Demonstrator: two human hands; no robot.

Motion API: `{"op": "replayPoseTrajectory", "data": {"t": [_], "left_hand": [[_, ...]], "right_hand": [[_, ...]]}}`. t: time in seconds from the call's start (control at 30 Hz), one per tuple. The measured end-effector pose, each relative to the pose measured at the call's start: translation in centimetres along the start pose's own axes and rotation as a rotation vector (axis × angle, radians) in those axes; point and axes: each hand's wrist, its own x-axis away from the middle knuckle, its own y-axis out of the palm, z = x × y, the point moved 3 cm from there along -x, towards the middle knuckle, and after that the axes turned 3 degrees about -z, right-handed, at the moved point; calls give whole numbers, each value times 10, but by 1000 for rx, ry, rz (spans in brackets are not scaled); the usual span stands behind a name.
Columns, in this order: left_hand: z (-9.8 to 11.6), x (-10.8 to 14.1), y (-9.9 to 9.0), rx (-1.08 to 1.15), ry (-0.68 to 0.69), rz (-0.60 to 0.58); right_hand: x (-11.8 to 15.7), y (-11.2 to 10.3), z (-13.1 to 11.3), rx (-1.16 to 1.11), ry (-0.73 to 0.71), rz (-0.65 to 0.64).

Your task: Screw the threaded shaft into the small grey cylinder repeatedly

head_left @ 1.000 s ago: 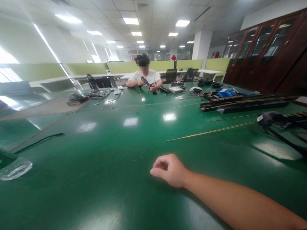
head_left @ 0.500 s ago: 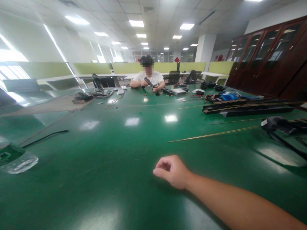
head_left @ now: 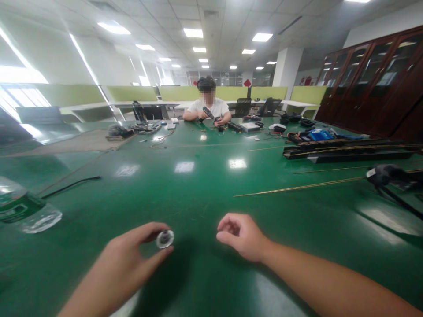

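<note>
Between the thumb and fingers of my left hand [head_left: 139, 253] is a small round clear object [head_left: 165, 238] with a dark centre, held above the green table [head_left: 198, 202] at the lower middle. To the right, my right hand [head_left: 243, 235] rests on its side on the table. Its fingers curl loosely toward the thumb, leaving a small hollow, and whether anything lies inside is hidden. A gap of bare table separates the two hands.
A clear bottle [head_left: 26, 207] with a green label stands at the left, near a black strip [head_left: 71, 187]. Thin brass rods [head_left: 297, 187] and black trays [head_left: 350, 152] lie at the right. Across the table a person [head_left: 207, 105] holds a dark tool.
My left hand has come into view from the lower left, holding the small round object. My right hand stays in nearly the same pose. The whole view has shifted slightly.
</note>
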Motion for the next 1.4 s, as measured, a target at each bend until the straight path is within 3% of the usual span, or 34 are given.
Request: {"op": "replayPoseTrajectory", "data": {"t": [0.07, 0.2, 0.33, 0.43, 0.73, 1.0, 1.4], "left_hand": [[26, -22, 21, -26, 93, -149], [55, -49, 55, 86, 140, -181], [39, -50, 78, 382, 44, -110], [29, -44, 89, 535, 12, -165], [45, -37, 95, 546, 99, -304], [45, -36, 91, 518, 75, -276], [48, -37, 91, 521, 90, -329]], "right_hand": [[-1, 0, 2, -6, 0, 37], [-4, -1, 7, 12, 3, 110], [-4, 1, 8, 79, -38, 98], [-3, 2, 6, 117, -51, 72], [0, 2, 9, 209, -37, 23], [1, 3, 8, 212, -43, 5], [2, 2, 3, 200, -30, -13]]}}
